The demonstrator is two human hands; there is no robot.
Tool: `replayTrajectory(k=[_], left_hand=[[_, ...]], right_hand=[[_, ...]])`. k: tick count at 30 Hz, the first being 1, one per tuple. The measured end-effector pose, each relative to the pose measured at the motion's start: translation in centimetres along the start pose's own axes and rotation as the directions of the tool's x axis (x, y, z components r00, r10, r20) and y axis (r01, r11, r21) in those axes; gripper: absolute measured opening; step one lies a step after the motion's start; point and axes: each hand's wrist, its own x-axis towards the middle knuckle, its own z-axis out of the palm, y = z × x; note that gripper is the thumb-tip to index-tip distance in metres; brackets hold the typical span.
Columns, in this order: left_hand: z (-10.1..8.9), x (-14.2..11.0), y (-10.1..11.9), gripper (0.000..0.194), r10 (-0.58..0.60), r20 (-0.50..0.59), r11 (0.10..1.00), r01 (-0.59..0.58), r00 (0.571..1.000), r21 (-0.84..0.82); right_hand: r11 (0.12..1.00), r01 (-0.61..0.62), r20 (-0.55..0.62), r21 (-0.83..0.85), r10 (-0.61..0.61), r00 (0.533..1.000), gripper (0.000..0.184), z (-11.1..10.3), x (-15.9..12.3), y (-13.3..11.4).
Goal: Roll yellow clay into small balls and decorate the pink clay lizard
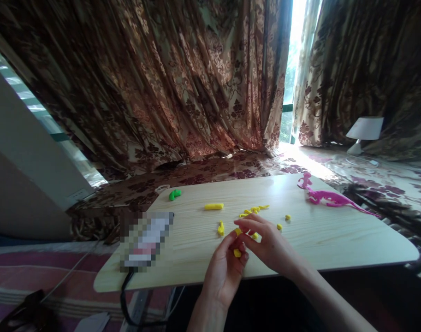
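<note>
My left hand [224,269] is curled over the front edge of a light wooden table [321,240], fingers pinched on a small yellow clay piece [237,252]. My right hand [265,242] reaches in from the right, fingertips pinching yellow clay right above the left fingers. Several small yellow clay bits [254,210] lie scattered just beyond the hands. A yellow clay roll [213,206] lies further back, and a bent yellow piece [220,228] sits left of my fingers.
A green clay lump [174,194] sits at the table's back left corner. A pink clay figure [326,197] stretches along the back right. A blurred-out flat object [146,241] with a dark cable lies at the left. Patterned curtains and a white lamp [364,131] stand behind.
</note>
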Motion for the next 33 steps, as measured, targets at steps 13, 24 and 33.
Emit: replayTrajectory(k=[13, 24, 33], left_hand=[[-0.6, 0.4, 0.1, 0.013, 0.081, 0.019, 0.980, -0.084, 0.996, 0.182], [-0.1, 0.0, 0.8, 0.006, 0.129, 0.035, 0.965, -0.134, 0.991, 0.227], [-2.8, 0.1, 4.4, 0.008, 0.219, -0.099, 0.971, -0.207, 0.971, 0.120]], right_hand=[[0.980, -0.011, 0.061, -0.200, 0.024, 0.998, 0.014, -0.3, 0.4, -1.3], [0.883, -0.274, -0.057, 0.381, 0.318, 0.946, 0.010, 0.8, 0.6, 0.5], [0.940, -0.259, -0.137, 0.223, 0.293, 0.946, 0.019, -2.3, 2.8, 3.6]])
